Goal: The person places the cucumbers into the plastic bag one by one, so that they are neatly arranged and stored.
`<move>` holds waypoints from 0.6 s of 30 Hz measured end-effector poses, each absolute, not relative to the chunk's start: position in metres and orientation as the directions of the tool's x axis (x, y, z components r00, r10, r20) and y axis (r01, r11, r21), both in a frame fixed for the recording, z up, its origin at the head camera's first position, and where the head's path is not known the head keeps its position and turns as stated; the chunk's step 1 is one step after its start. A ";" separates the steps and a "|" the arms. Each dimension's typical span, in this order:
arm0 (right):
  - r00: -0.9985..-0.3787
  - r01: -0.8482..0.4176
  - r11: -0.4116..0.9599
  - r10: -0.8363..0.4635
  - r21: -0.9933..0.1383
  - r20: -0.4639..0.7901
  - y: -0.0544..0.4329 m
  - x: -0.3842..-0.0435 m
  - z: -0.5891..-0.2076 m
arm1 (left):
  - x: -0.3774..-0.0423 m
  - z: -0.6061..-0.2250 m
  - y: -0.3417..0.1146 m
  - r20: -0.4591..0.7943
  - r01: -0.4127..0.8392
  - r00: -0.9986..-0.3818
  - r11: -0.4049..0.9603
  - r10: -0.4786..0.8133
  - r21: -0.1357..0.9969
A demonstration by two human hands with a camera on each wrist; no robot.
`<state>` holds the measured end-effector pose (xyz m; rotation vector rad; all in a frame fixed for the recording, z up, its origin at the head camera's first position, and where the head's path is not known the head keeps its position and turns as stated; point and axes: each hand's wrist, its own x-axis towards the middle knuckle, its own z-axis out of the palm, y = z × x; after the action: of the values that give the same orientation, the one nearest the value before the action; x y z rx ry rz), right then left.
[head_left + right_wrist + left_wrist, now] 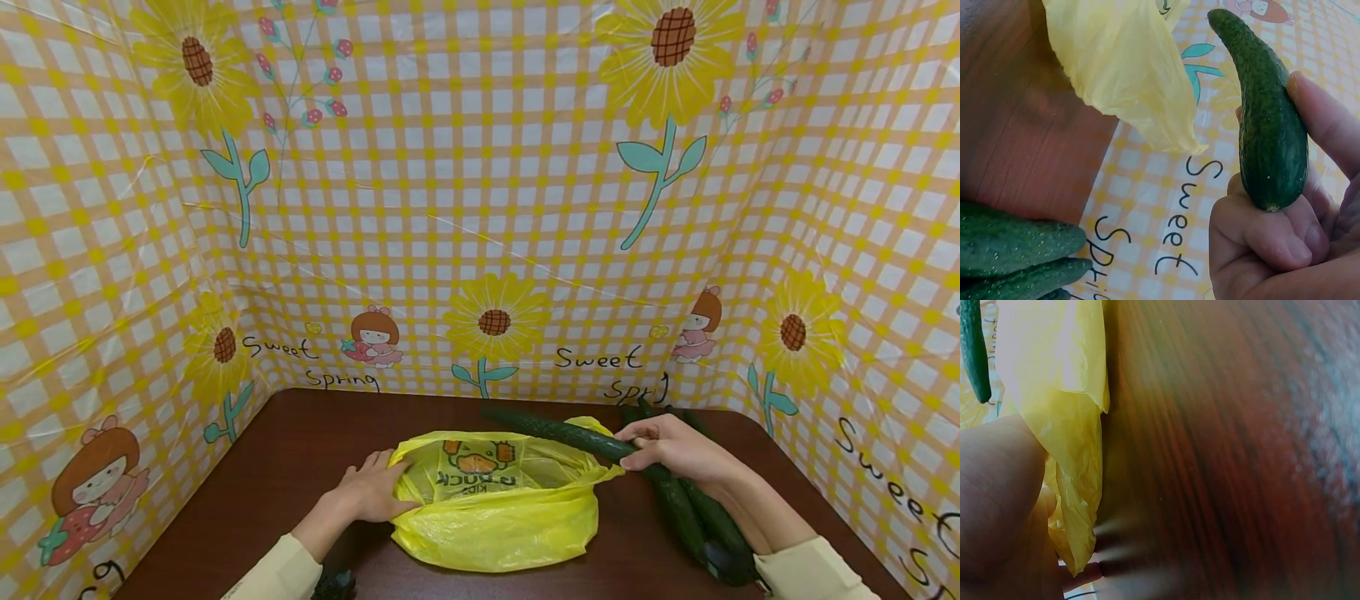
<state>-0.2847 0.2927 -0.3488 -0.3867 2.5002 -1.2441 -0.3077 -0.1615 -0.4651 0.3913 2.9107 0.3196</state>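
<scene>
In the head view my right hand (671, 446) grips a cucumber (558, 429) near one end. The cucumber slants above the right end of a yellow plastic bag (498, 533). In the right wrist view, fingers and thumb wrap the blunt end of that cucumber (1272, 137), its thin end pointing away. The bag lies with its mouth spread, a duck print showing inside. At the bag's left rim my left hand (371, 490) holds the plastic, thumb at the front and fingers behind. The left wrist view shows bag film (1075, 456) against the palm; most fingers are hidden.
More cucumbers (678, 508) lie on the dark wooden table (277, 475) under my right forearm, to the right of the bag. Checked sunflower-print cloth (420, 250) walls the table at the back and both sides. A small dark object (335, 583) shows by my left forearm.
</scene>
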 end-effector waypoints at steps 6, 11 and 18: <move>-0.892 -0.137 0.583 -0.425 -0.801 -0.157 0.282 -0.288 -0.348 | -0.311 -0.468 -0.162 -0.171 0.235 -0.945 0.943 0.279 0.237; -0.880 -0.144 0.571 -0.448 -0.808 -0.160 0.272 -0.291 -0.350 | -0.314 -0.475 -0.163 -0.169 0.231 -0.946 0.940 0.278 0.251; -0.854 -0.180 0.566 -0.496 -0.804 -0.158 0.260 -0.296 -0.355 | -0.313 -0.474 -0.163 -0.156 0.242 -0.945 0.937 0.286 0.252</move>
<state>-0.2965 0.2598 -0.3548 -0.5495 2.4354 -1.1907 -0.3128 -0.1631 -0.4742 0.3998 2.9030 0.3421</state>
